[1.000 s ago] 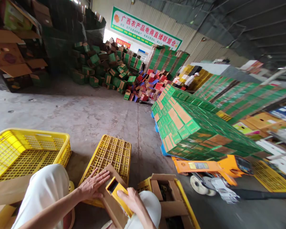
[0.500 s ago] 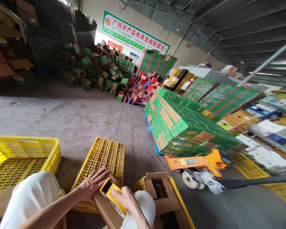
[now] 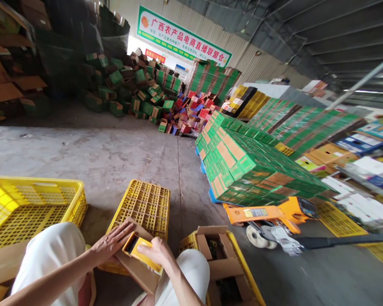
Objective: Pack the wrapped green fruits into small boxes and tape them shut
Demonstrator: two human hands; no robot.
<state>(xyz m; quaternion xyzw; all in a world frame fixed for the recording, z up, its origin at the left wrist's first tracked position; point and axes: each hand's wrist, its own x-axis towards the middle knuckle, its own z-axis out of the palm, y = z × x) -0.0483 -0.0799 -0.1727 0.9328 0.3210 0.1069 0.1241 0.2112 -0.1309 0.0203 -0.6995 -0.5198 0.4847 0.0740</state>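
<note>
A yellow tape dispenser (image 3: 139, 254) is gripped in my right hand (image 3: 161, 253), tilted over the top of a brown cardboard box (image 3: 142, 276). My left hand (image 3: 112, 243) lies on the box's left side with its fingers stretched out, just left of the dispenser. Beneath and behind the box is an upturned yellow plastic crate (image 3: 148, 203). My knees are on both sides of the box. The tape strip itself cannot be made out.
A yellow crate (image 3: 78, 199) stands at left. Right of my knee, another yellow crate (image 3: 242, 263) holds open cardboard boxes (image 3: 221, 268). Beyond are an orange pallet jack (image 3: 264, 214) with a glove (image 3: 285, 240) on it and stacked green boxes (image 3: 255, 165). Loose cartons (image 3: 147, 89) are heaped behind.
My right hand has moved the tape dispenser left and slightly up across the box. My left hand has shifted left, staying flat on the box. The view has turned slightly.
</note>
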